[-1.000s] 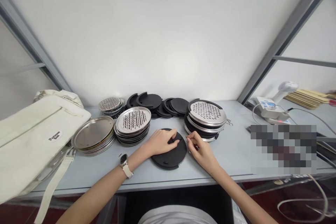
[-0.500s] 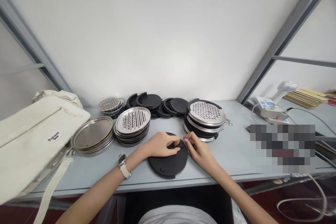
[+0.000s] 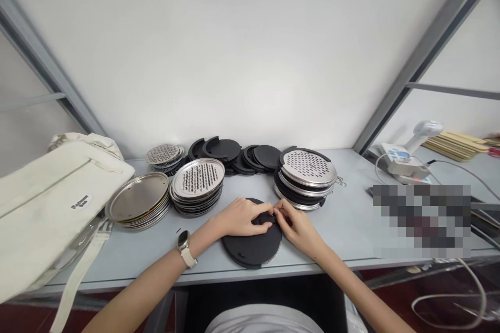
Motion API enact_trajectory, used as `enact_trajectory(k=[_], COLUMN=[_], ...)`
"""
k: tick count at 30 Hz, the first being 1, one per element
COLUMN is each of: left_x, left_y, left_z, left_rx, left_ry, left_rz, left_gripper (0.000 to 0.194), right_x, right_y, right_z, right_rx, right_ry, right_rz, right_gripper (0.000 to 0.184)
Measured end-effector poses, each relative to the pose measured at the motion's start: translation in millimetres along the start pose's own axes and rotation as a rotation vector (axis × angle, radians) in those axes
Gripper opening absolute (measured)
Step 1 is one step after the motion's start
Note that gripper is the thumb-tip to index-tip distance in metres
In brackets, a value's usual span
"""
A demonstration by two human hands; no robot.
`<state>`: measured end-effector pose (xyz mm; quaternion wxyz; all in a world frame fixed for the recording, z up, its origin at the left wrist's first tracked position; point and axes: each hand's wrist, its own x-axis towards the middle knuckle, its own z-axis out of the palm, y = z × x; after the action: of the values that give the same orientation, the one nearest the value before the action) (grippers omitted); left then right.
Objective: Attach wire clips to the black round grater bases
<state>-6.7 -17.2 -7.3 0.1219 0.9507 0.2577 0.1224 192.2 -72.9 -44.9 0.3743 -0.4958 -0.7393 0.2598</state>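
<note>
- The left hand lies palm down on the far edge of a black round disc, its fingers curled together with the tips pressing near the disc's far right rim.
- The right hand meets it there, thumb and forefinger pinched at that same rim; whether they grip a small part cannot be told.
- The disc lies flat on the grey table, near its front edge.
- Just beyond the hands, to the right, stands a stack of perforated metal plates.
- To the left are another perforated stack and a stack of plain metal trays.
- A cream bag lies far left.
</note>
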Motion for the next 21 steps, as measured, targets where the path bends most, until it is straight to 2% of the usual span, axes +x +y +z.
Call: enact_trajectory(k=[9, 21], left_x=[1.0, 1.7], left_y=[4.0, 4.1], left_z=[0.5, 4.5], left_rx=[0.047, 0.074], left_ry=[0.031, 0.056], left_rz=[-0.057, -0.122], left_gripper=[0.024, 0.026], right_x=[0.6, 2.5], right_y=[0.9, 0.6], right_z=[1.5, -0.6], right_rx=[0.009, 0.064], right_ry=[0.001, 0.028], right_rz=[-0.005, 0.008], right_gripper=[0.010, 0.011])
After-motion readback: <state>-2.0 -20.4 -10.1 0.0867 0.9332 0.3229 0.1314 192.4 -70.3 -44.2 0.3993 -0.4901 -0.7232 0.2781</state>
